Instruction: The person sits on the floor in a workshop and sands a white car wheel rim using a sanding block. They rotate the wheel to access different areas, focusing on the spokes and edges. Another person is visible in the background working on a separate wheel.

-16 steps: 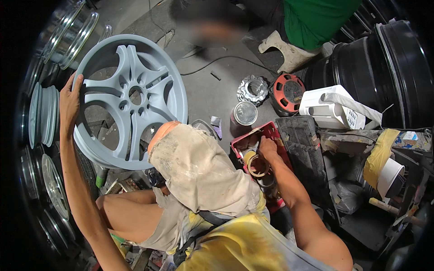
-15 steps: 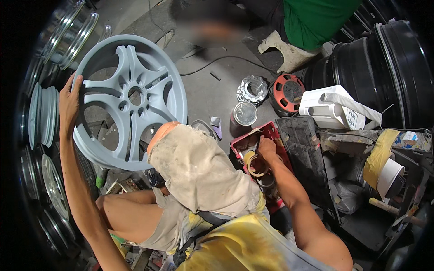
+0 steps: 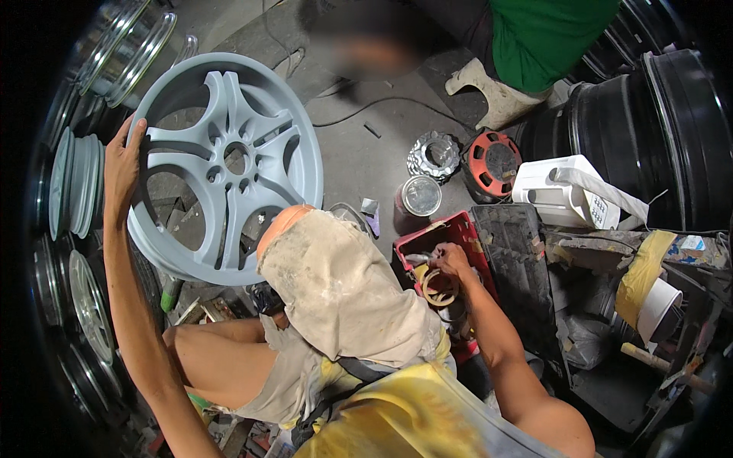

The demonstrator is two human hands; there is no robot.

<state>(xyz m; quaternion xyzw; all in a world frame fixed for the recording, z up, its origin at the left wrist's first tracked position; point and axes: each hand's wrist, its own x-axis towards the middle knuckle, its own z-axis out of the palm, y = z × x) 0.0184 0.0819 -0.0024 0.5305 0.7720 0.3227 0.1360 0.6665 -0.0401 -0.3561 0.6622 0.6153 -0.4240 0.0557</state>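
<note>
My left hand (image 3: 122, 164) grips the left edge of a grey car wheel rim (image 3: 256, 183), fingers and thumb wrapped over its lip. The spoked rim stands tilted at the left, against my knee, which a beige cloth (image 3: 343, 286) covers. My right hand (image 3: 452, 262) reaches into an open red toolbox (image 3: 412, 243) at the right. Its fingers are pinched together, and what they hold, if anything, is hard to make out. Just below those fingers sits a tan roll of tape (image 3: 440, 302) among small items in the box.
The toolbox's dark lid (image 3: 519, 248) stands folded out rightward. Beyond the box are a lidded can (image 3: 421, 196), a silver cap (image 3: 434, 156), and a red-black round part (image 3: 492, 164). A white box (image 3: 553, 191) lies rightward. Wheels (image 3: 75, 183) line the left; a green-clothed person (image 3: 546, 42) is ahead.
My right hand has drawn slightly nearer inside the toolbox, and its fingers have bunched together. My left hand keeps its hold on the rim. The whole view has shifted a little.
</note>
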